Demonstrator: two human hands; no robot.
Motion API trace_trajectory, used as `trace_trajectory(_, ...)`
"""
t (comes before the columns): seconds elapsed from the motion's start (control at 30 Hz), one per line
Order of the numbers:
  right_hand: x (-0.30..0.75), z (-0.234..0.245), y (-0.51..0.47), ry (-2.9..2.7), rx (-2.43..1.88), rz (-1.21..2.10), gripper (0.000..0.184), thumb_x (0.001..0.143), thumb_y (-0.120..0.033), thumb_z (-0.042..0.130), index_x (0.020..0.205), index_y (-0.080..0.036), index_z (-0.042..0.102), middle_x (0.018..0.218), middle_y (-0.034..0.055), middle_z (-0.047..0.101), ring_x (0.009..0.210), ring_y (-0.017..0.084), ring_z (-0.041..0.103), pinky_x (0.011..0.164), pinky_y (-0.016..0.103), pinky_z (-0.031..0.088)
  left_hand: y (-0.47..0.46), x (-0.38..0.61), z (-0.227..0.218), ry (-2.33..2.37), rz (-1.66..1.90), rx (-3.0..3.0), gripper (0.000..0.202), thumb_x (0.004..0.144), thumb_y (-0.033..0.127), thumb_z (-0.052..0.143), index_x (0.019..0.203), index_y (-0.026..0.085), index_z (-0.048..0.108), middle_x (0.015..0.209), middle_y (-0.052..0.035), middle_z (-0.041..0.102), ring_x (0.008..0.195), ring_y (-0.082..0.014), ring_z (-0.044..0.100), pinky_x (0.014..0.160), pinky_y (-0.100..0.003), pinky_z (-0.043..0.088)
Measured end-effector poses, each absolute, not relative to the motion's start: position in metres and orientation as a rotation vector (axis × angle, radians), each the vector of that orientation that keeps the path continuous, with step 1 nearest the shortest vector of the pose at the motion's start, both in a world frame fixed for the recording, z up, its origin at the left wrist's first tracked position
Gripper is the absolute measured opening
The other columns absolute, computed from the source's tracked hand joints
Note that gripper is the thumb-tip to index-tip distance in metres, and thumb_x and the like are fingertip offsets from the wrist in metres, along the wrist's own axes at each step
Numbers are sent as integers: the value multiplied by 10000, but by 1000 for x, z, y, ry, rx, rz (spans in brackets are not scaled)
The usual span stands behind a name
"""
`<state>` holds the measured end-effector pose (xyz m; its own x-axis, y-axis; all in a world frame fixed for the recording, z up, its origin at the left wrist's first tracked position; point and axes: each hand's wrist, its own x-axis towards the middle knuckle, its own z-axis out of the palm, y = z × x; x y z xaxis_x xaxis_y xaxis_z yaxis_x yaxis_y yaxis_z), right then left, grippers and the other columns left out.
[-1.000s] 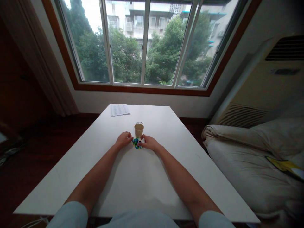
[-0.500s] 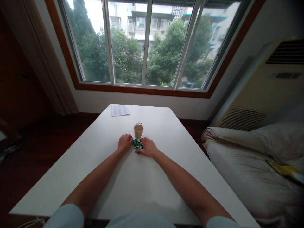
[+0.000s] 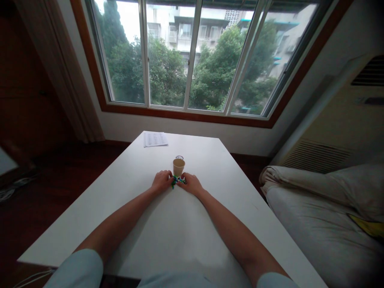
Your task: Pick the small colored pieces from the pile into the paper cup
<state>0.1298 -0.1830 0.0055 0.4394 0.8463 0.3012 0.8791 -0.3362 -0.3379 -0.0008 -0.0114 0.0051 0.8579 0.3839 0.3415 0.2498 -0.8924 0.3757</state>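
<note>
A small heap of coloured pieces [image 3: 177, 181], green, blue, white and dark, lies on the white table between my hands; the pieces are too small to name. My left hand [image 3: 162, 181] rests at the heap's left side, fingers curled and thumb pressed against the pieces. From the right, my right hand [image 3: 192, 184] closes its thumb and index finger around pieces at that edge. Just beyond the heap stands an upright brown paper cup [image 3: 179, 167], open at the top. Neither hand appears to hold the cup. The fingers hide part of the heap.
Behind the cup lies a thin dark loop [image 3: 179, 157]. Printed sheets of paper [image 3: 155, 139] are at the far left corner of the white table [image 3: 168, 232]. A covered sofa [image 3: 303, 204] stands to the right, and a wide window [image 3: 187, 60] is ahead.
My hands have drawn closer together around the heap, which looks narrower and more covered. My right-hand fingers have curled in. The camera view has shifted and tilted slightly.
</note>
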Motion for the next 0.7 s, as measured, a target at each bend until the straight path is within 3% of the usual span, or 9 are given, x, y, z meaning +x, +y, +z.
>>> trace_trajectory(0.23, 144, -2, -195, -1457, -2067, -14, 359, 873, -478, 656, 1114, -212, 646, 837, 6, 612, 720, 140, 535, 678, 261, 396, -8, -14, 6, 359, 526, 2687, 239, 879, 409, 606, 995, 227, 709, 881, -47, 641, 866, -196, 559, 775, -297, 390)
trace_trajectory(0.5, 162, 5, -216, -1649, -2015, -55, 503, 762, -460, 787, 1195, -244, 651, 976, 54, 606, 928, 215, 534, 850, 332, 415, -6, -24, 15, 201, 448, 2730, 528, 725, 472, 756, 1170, 218, 628, 1022, -73, 628, 956, -241, 555, 800, -317, 414)
trace_trajectory(0.7, 156, -4, -209, -1546, -2110, -171, 366, 832, -433, 737, 1147, -257, 674, 1042, 70, 605, 1009, 230, 526, 900, 354, 400, -5, -21, 9, 294, 512, 2729, 383, 782, 443, 719, 1073, 209, 634, 971, -65, 621, 915, -226, 550, 775, -313, 404)
